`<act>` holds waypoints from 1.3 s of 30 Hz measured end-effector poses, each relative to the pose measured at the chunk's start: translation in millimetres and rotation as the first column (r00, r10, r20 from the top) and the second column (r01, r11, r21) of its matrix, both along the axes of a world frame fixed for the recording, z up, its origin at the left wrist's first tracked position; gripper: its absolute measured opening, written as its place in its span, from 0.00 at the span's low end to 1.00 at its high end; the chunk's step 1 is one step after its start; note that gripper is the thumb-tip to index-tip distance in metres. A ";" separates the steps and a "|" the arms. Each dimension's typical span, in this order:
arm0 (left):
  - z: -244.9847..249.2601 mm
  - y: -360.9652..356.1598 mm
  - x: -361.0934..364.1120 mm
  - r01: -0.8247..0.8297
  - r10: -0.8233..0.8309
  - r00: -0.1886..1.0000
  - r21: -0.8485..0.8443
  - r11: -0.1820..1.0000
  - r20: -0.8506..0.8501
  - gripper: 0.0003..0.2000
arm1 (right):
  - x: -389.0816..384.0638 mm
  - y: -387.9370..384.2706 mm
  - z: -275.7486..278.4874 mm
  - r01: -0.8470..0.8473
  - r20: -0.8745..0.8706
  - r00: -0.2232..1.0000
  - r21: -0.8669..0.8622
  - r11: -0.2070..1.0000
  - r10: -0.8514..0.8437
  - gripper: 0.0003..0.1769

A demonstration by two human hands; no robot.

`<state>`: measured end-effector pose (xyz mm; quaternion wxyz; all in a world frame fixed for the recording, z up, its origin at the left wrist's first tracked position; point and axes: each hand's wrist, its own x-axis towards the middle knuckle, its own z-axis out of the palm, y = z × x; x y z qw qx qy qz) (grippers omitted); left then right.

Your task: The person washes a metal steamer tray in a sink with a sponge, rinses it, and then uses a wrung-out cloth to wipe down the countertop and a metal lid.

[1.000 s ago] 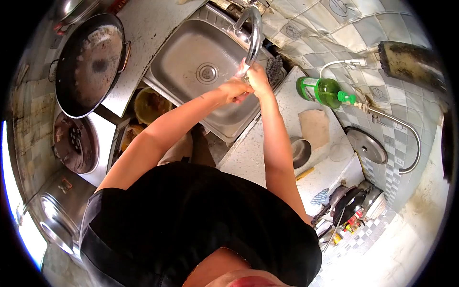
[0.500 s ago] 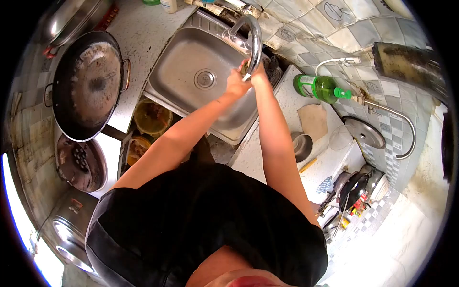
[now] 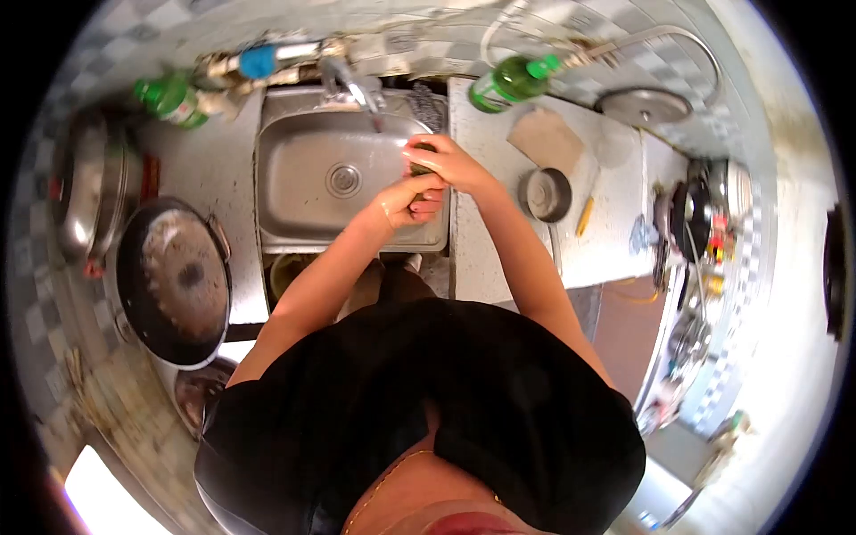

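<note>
Over the right side of the steel sink (image 3: 299, 234), my two hands meet around a small dark green object (image 3: 423, 161); its kind is hard to make out. My left hand (image 3: 410, 199) is curled round its lower end. From the right, my right hand (image 3: 448, 164) wraps over its upper part, fingers bent across it. Behind the hands, the chrome faucet (image 3: 353, 87) arches over the basin. A dark, stringy scrubber (image 3: 426, 107) lies at the sink's back right corner.
On the right counter are a green bottle (image 3: 506, 86), a brown board (image 3: 546, 141), a small pot (image 3: 545, 194), a yellow-handled tool (image 3: 585, 217) and a lid (image 3: 644, 105) against the wall. A large wok (image 3: 176, 281) and a lidded steel pot (image 3: 94, 198) sit at left.
My hands have come back from under the faucet, toward my body, with the dark green object between them. The camera view has turned, so the sink now appears straight ahead.
</note>
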<state>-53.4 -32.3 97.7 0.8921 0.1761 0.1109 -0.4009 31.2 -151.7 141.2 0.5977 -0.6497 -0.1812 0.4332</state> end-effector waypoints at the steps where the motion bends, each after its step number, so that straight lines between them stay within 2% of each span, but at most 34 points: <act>1: 9.1 -2.8 2.8 0.018 -0.021 1.000 0.147 0.989 0.018 0.12 | -7.9 6.3 12.9 0.101 0.091 0.991 -0.004 0.995 -0.100 0.15; 2: 11.5 -5.4 3.2 0.067 -0.073 0.997 0.158 0.985 0.029 0.12 | -2.3 10.9 1.6 0.156 0.268 0.956 -0.118 0.981 -0.120 0.16; 3: 12.3 -7.7 7.0 -0.004 -0.024 0.997 0.357 0.934 0.076 0.10 | -3.2 16.1 -3.6 0.245 0.307 0.930 -0.107 0.964 -0.203 0.19; 4: 12.4 -10.2 11.9 -0.093 0.018 0.990 0.533 0.841 0.143 0.09 | -5.3 20.3 6.7 0.312 0.486 0.847 -0.127 0.941 -0.215 0.22; 5: 10.5 -11.6 17.4 -0.066 -0.027 0.986 0.540 0.839 0.162 0.09 | -4.9 25.0 3.8 0.393 0.571 0.785 -0.157 0.906 -0.241 0.26; 6: 5.7 -12.7 22.9 -0.137 -0.038 0.973 0.703 0.698 0.228 0.06 | -5.6 30.0 1.6 0.475 0.618 0.740 -0.200 0.857 -0.266 0.27; 7: -5.9 -11.9 26.6 -0.221 -0.059 0.954 0.824 0.522 0.293 0.06 | -7.6 33.6 -1.9 0.553 0.677 0.659 -0.140 0.822 -0.328 0.25; 8: -68.2 -11.2 40.3 -0.531 -0.117 0.768 0.728 0.434 0.630 0.08 | -8.9 37.2 -9.1 0.584 0.682 0.637 -0.123 0.803 -0.360 0.25; 9: -129.0 -10.7 53.5 -0.849 -0.264 0.416 0.476 0.231 0.870 0.10 | -10.2 40.0 -17.6 0.669 0.715 0.582 -0.149 0.728 -0.387 0.25; 10: -189.1 -10.5 66.6 -0.989 -0.397 0.125 0.145 0.020 0.909 0.13 | -12.7 41.1 -27.6 0.746 0.744 0.528 -0.174 0.643 -0.410 0.26; 11: -192.2 -6.8 68.3 -0.989 -0.411 0.104 0.138 0.053 0.906 0.13 | -14.7 42.6 -42.4 0.769 0.743 0.507 -0.161 0.619 -0.437 0.26; 13: -188.8 -4.7 59.9 -0.783 -0.204 0.537 0.574 0.241 0.818 0.19 | -14.1 39.8 -63.7 0.863 0.723 0.420 -0.131 0.487 -0.549 0.25; 14: -164.0 -11.1 49.5 -0.777 -0.229 0.525 0.572 0.262 0.819 0.19 | -15.1 35.0 -62.8 0.880 0.720 0.397 -0.122 0.459 -0.570 0.25; 15: -115.6 -19.3 34.8 -0.735 -0.552 0.545 0.677 0.049 0.632 0.19 | -17.3 31.0 -63.4 0.909 0.667 0.388 -0.163 0.383 -0.636 0.24; 16: -77.3 -26.9 25.1 -0.708 -0.776 0.534 0.679 -0.193 0.336 0.20 | -19.5 26.5 -63.6 0.927 0.610 0.372 -0.209 0.310 -0.700 0.24; 17: -60.5 -32.8 23.1 -0.714 -0.795 0.510 0.676 -0.179 0.328 0.20 | -20.1 20.8 -65.0 0.934 0.565 0.353 -0.251 0.252 -0.746 0.24; 18: -47.7 -40.0 22.4 -0.616 -0.795 0.565 0.754 -0.229 0.220 0.20 | -18.9 14.3 -71.3 0.942 0.559 0.331 -0.249 0.226 -0.760 0.24; 19: -43.3 -46.4 22.0 -0.506 -0.787 0.609 0.814 -0.285 0.103 0.20 | -20.5 8.5 -76.4 0.943 0.458 0.258 -0.313 0.117 -0.851 0.23; 20: -53.5 -49.7 24.7 -0.514 -0.801 0.590 0.812 -0.277 0.100 0.20 | -20.2 2.6 -81.7 0.924 0.357 0.166 -0.381 0.019 -0.919 0.22; 21: -68.4 -50.4 28.8 -0.566 -0.828 0.549 0.779 -0.271 0.111 0.22 | -22.0 -4.4 -86.7 0.926 0.353 0.145 -0.378 0.001 -0.924 0.22; 23: -62.2 -54.7 25.1 -0.614 -0.862 0.494 0.747 -0.254 0.113 0.25 | -42.8 -22.7 -84.9 0.962 0.196 0.185 -0.236 0.137 -0.963 0.22; 24: -57.7 -53.8 22.1 -0.623 -0.830 0.499 0.769 -0.142 0.251 0.28 | -49.5 -34.5 -82.9 0.964 0.192 0.163 -0.239 0.115 -0.968 0.22; 25: -51.0 -58.7 16.4 -0.627 -0.773 0.506 0.779 -0.025 0.382 0.32 | -60.0 -49.5 -79.3 0.926 0.183 0.332 -0.249 0.284 -0.925 0.23; 26: -49.3 -59.5 15.3 -0.646 -0.792 0.428 0.760 0.069 0.435 0.36 | -76.7 -64.1 -67.7 0.855 0.164 0.497 -0.260 0.449 -0.852 0.25; 27: -48.7 -63.3 4.6 -0.588 -0.716 0.428 0.772 0.243 0.551 0.32 | -85.9 -91.5 -52.7 0.731 -0.031 0.643 -0.274 0.625 -0.765 0.26; 28: -27.4 -73.2 -4.5 -0.530 -0.615 0.436 0.740 0.415 0.657 0.28 | -99.4 -118.6 -40.1 0.741 -0.023 0.633 -0.273 0.614 -0.774 0.26; 29: -8.3 -78.4 -11.6 -0.524 -0.621 0.430 0.741 0.419 0.656 0.28 | -117.6 -142.0 -32.7 0.690 0.118 0.720 -0.233 0.685 -0.684 0.24; 30: 11.9 -81.0 -17.1 -0.245 -0.647 0.563 0.851 0.464 0.515 0.22 | -137.4 -163.8 -26.7 0.625 0.259 0.776 -0.205 0.753 -0.575 0.23; 31: 22.7 -89.7 -20.2 0.049 -0.682 0.643 0.870 0.491 0.349 0.16 | -157.6 -188.0 -20.9 0.638 0.309 0.758 -0.168 0.751 -0.574 0.23; 32: 21.1 -101.6 -26.3 0.048 -0.686 0.636 0.868 0.494 0.355 0.16 | -181.6 -211.4 -15.3 0.647 0.358 0.738 -0.134 0.751 -0.572 0.23; 34: 16.9 -130.2 -36.8 0.067 -0.410 0.840 0.682 0.729 0.356 0.09 | -233.9 -256.1 4.5 0.714 0.532 0.636 -0.130 0.688 -0.559 0.21; 36: 23.3 -173.4 -54.8 0.041 -0.408 0.833 0.693 0.719 0.374 0.09 | -284.8 -297.1 34.7 0.761 0.607 0.590 -0.199 0.617 -0.533 0.20; 38: 28.0 -221.6 -78.6 -0.009 -0.477 0.771 0.756 0.655 0.422 0.10 | -330.7 -334.5 54.9 0.821 0.603 0.544 -0.238 0.519 -0.584 0.22; 39: 31.4 -246.9 -91.6 -0.011 -0.467 0.737 0.700 0.714 0.488 0.09 | -352.3 -351.0 69.7 0.830 0.609 0.532 -0.237 0.505 -0.588 0.22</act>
